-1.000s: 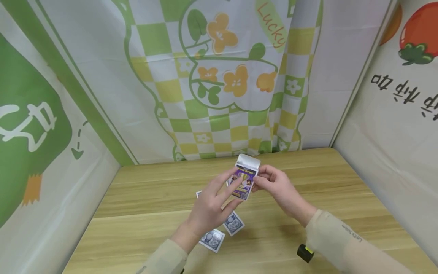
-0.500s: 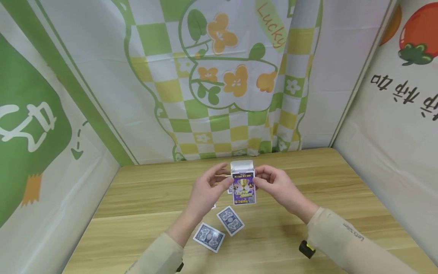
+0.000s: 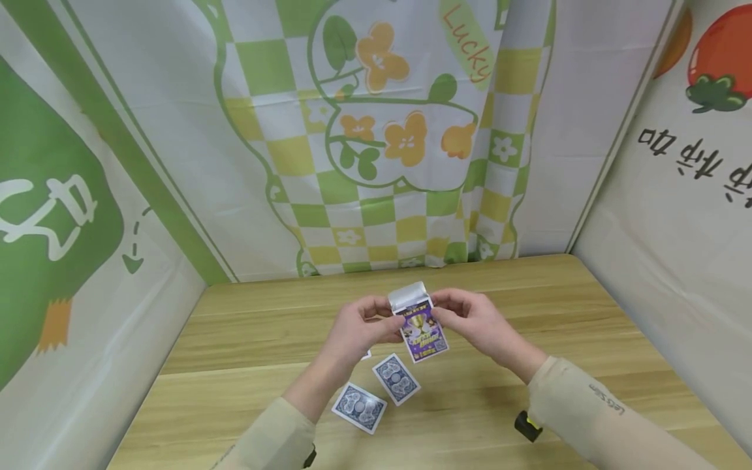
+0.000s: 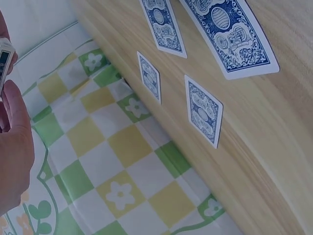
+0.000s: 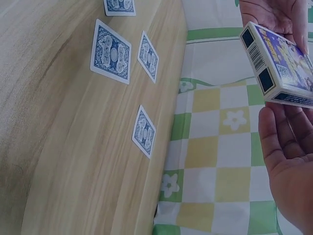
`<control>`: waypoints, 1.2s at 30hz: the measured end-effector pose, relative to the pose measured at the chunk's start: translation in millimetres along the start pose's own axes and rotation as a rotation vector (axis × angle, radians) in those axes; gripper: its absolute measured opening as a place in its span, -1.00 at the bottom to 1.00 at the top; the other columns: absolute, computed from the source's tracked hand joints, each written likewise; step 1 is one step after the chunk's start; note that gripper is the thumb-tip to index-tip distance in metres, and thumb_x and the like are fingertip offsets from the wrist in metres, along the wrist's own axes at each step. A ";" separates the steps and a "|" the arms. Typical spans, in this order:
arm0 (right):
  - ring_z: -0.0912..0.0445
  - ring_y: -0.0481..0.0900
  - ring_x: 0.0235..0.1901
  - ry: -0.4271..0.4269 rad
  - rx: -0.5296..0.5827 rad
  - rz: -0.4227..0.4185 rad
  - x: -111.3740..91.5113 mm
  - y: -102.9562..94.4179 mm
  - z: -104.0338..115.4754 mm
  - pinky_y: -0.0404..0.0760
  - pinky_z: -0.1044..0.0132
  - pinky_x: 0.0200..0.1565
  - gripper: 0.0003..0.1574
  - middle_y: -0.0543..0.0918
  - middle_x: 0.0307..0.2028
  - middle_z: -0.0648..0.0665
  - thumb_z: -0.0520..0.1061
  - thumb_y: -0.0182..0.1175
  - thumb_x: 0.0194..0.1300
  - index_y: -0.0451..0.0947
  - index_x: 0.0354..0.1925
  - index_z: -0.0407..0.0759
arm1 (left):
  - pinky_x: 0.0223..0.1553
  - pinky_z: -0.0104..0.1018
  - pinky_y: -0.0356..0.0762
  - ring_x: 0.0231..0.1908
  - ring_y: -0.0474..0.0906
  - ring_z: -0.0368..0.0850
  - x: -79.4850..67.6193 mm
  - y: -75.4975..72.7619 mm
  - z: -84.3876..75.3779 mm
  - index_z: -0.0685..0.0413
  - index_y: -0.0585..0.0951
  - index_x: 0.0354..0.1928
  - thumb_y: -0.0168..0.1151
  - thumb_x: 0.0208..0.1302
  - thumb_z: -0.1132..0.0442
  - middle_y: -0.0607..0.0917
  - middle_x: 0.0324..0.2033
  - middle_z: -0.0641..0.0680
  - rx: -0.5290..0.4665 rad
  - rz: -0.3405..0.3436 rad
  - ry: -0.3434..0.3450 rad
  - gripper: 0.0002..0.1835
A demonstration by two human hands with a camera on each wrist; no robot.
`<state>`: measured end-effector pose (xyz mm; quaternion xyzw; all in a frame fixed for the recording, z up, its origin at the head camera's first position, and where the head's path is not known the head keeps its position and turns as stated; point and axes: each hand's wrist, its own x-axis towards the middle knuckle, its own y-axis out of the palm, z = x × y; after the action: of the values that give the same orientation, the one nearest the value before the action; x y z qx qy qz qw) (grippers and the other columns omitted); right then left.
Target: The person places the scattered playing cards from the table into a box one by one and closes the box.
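Observation:
A purple playing-card box (image 3: 424,334) with a gold trophy on its front is held up between both hands, tilted, its white top flap (image 3: 408,296) open. The left hand (image 3: 355,328) pinches its left edge near the top, thumb on the front. On the opposite edge the right hand (image 3: 480,326) grips it the same way. The right wrist view shows the barcoded bottom end of the box (image 5: 257,58), with the right hand (image 5: 293,156) below it. In the left wrist view, only a sliver of the box (image 4: 5,58) shows beside the left hand (image 4: 17,147).
Blue-backed playing cards lie face down on the wooden table (image 3: 247,405): one nearest (image 3: 359,407), another beside it (image 3: 396,378). Two farther cards, one (image 4: 203,111) and another (image 4: 149,77), are mostly hidden in the head view. A checked curtain (image 3: 376,222) hangs behind the table.
The left hand has gone from lying across the box's front to pinching its left edge. The box came upright, then tilted and lowered slightly. The cards on the table stayed put.

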<state>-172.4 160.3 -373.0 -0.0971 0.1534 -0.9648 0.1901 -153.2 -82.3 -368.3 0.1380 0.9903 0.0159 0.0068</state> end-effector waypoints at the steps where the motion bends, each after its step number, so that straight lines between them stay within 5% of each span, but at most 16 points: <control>1: 0.00 0.68 -0.12 -0.011 -0.015 -0.009 0.0 0.4 0.1 0.73 0.23 -0.05 -0.61 0.74 -0.07 -0.19 -0.08 0.22 0.48 0.59 0.16 -0.25 | -0.01 -0.06 0.77 -0.25 0.76 0.00 0.1 0.1 0.7 0.39 0.61 0.01 0.40 0.24 0.33 0.69 -0.18 0.17 -0.017 -0.004 -0.004 -0.65; 5: 0.01 0.68 -0.07 -0.119 -0.107 -0.078 0.6 2.3 1.6 0.72 0.24 -0.01 -0.55 0.73 -0.04 -0.15 -0.11 0.27 0.44 0.54 0.23 -0.20 | 0.00 -0.05 0.77 -0.24 0.76 0.03 1.2 1.0 3.3 0.43 0.57 0.01 0.37 0.26 0.38 0.67 -0.17 0.18 -0.115 -0.034 -0.012 -0.66; 9: -0.07 0.65 0.03 -0.327 -0.234 -0.138 1.5 4.8 3.4 0.73 0.10 0.06 -0.40 0.67 0.06 -0.19 -0.23 0.35 0.32 0.48 0.29 -0.21 | 0.02 -0.02 0.75 -0.23 0.76 0.05 2.8 1.5 5.3 0.45 0.52 0.01 0.34 0.27 0.43 0.65 -0.18 0.20 -0.212 -0.078 -0.023 -0.67; 14: -0.13 0.55 0.16 -0.591 -0.502 -0.176 1.4 7.9 3.8 0.69 -0.03 0.13 -0.21 0.54 0.22 -0.24 -0.25 0.46 0.16 0.43 0.33 -0.26 | 0.05 -0.01 0.74 -0.21 0.75 0.03 2.7 1.9 6.2 0.42 0.49 0.02 0.32 0.29 0.42 0.66 -0.19 0.19 -0.282 -0.111 -0.036 -0.67; 20: -0.16 0.48 0.25 -0.808 -0.782 -0.178 1.9 10.9 5.0 0.61 -0.03 0.26 -0.16 0.48 0.29 -0.28 -0.12 0.51 0.10 0.47 0.33 -0.19 | 0.10 0.01 0.72 -0.15 0.74 0.02 2.6 3.6 9.3 0.39 0.49 0.02 0.32 0.31 0.41 0.70 -0.15 0.18 -0.363 -0.113 -0.027 -0.69; 26: -0.17 0.52 0.24 -0.926 -0.963 -0.181 2.0 14.6 6.9 0.63 -0.02 0.24 -0.16 0.50 0.31 -0.30 -0.04 0.51 0.11 0.51 0.34 -0.14 | 0.14 0.01 0.69 -0.10 0.72 0.01 2.3 5.9 10.9 0.38 0.48 0.10 0.31 0.32 0.39 0.70 -0.07 0.18 -0.414 -0.102 -0.025 -0.63; 36: -0.17 0.54 0.21 -0.950 -1.067 -0.217 0.8 15.9 3.9 0.66 0.01 0.20 -0.13 0.51 0.32 -0.29 -0.12 0.55 0.07 0.51 0.34 -0.12 | 0.21 0.00 0.64 0.01 0.69 0.03 1.0 9.2 10.8 0.37 0.40 0.26 0.29 0.33 0.41 0.63 0.10 0.25 -0.450 -0.033 -0.020 -0.50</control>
<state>-166.8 145.0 -374.5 -0.6004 0.4939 -0.6255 0.0659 -151.4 -72.8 -378.8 0.1172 0.9638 0.2348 0.0473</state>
